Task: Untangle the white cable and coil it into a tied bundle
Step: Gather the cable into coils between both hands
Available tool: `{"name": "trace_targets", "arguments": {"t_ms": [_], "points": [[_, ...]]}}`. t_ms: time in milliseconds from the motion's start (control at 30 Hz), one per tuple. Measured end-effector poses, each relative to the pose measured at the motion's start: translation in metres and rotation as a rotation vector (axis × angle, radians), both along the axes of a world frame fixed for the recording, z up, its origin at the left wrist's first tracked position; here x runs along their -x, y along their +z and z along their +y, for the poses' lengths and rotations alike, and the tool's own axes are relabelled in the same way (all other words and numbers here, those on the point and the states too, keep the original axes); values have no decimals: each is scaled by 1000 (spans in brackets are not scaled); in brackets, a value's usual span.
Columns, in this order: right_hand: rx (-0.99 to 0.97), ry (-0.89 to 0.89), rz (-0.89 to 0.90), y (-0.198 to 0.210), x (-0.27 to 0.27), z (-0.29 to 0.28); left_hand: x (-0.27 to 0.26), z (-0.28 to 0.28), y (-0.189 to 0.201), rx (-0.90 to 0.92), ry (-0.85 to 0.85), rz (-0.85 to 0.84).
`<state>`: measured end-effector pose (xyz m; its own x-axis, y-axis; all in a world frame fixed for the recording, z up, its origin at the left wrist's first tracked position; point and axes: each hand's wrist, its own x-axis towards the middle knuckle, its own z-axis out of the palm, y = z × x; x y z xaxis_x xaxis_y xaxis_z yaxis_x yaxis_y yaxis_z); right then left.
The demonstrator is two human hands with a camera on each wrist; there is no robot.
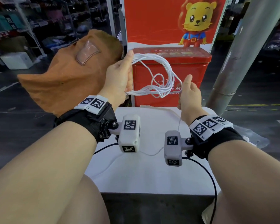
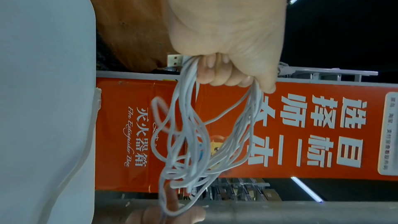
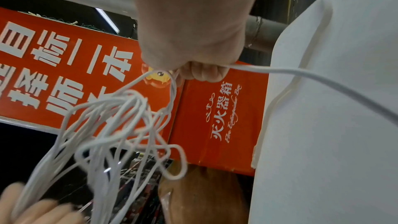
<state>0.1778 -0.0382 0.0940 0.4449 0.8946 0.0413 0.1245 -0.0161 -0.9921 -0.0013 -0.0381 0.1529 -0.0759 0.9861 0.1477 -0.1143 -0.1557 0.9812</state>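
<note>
The white cable (image 1: pixel 162 75) hangs in several loose loops in the air above the white table (image 1: pixel 152 172). My left hand (image 1: pixel 120 76) grips the gathered loops, its fingers curled round the strands (image 2: pixel 217 71). A USB plug (image 2: pixel 175 60) sticks out beside that fist. My right hand (image 1: pixel 189 92) holds a single strand at the loops' far end, fingers curled round it (image 3: pixel 202 72). From there the free tail (image 3: pixel 301 72) runs down to the table. Small stray loops (image 3: pixel 174 163) dangle below the bundle.
A red fire extinguisher box (image 1: pixel 170 78) stands behind the table, under a red poster with a cartoon lion (image 1: pixel 196 20). A brown bag (image 1: pixel 68 75) sits at the left, a grey pillar (image 1: pixel 242 54) at the right. A black cable (image 1: pixel 212 180) crosses the table.
</note>
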Motion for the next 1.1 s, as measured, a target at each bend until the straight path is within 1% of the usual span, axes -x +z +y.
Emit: {"name": "trace_targets", "arguments": {"t_ms": [67, 133, 167, 233, 267, 300, 367, 400, 467, 500, 533, 567, 600, 633, 667, 733, 833, 933, 967, 1033, 1100], "points": [[68, 6, -200, -5, -10, 2, 5, 1, -3, 0, 1, 35], [247, 90, -458, -10, -18, 3, 8, 1, -6, 6, -14, 92], [350, 132, -554, -14, -20, 3, 8, 1, -8, 9, -26, 120], [515, 201, -648, -19, -19, -1, 7, 1, -9, 7, -43, 184], [560, 232, -694, -21, -17, -3, 7, 2, -9, 3, -49, 219], [579, 261, -737, -23, -16, -2, 6, 2, -9, 0, -55, 249], [527, 299, -758, -24, -10, 0, 7, 4, -9, 8, -79, 291], [444, 318, -699, -23, -7, 0, 7, 4, -10, 15, -96, 308], [252, 347, -402, -13, 2, -3, 6, 3, -13, 34, -140, 349], [161, 390, -232, -6, 7, -7, 5, 2, -14, 44, -159, 367], [83, 459, -126, 1, 14, -12, 3, 2, -15, 52, -176, 379], [16, 539, -133, 6, 18, -14, 2, 1, -16, 59, -193, 380], [-37, 600, -193, 8, 21, -15, 1, 1, -16, 67, -218, 377], [-68, 623, -273, 8, 23, -15, 1, 1, -17, 79, -250, 374], [-67, 605, -342, 8, 22, -14, 1, 0, -16, 93, -284, 374], [-24, 534, -350, 6, 14, -10, 4, 0, -15, 114, -309, 369], [18, 458, -184, 1, -5, -3, 13, 4, -12, 119, -216, 315], [-21, 496, 108, -1, -12, 0, 16, 9, -15, 126, -126, 268], [-33, 520, 213, 0, -10, -1, 15, 11, -17, 143, -116, 254], [-64, 538, 364, 5, -5, -5, 14, 12, -22, 193, -133, 233], [-85, 508, 434, 12, 2, -7, 12, 13, -25, 246, -163, 209]]}}
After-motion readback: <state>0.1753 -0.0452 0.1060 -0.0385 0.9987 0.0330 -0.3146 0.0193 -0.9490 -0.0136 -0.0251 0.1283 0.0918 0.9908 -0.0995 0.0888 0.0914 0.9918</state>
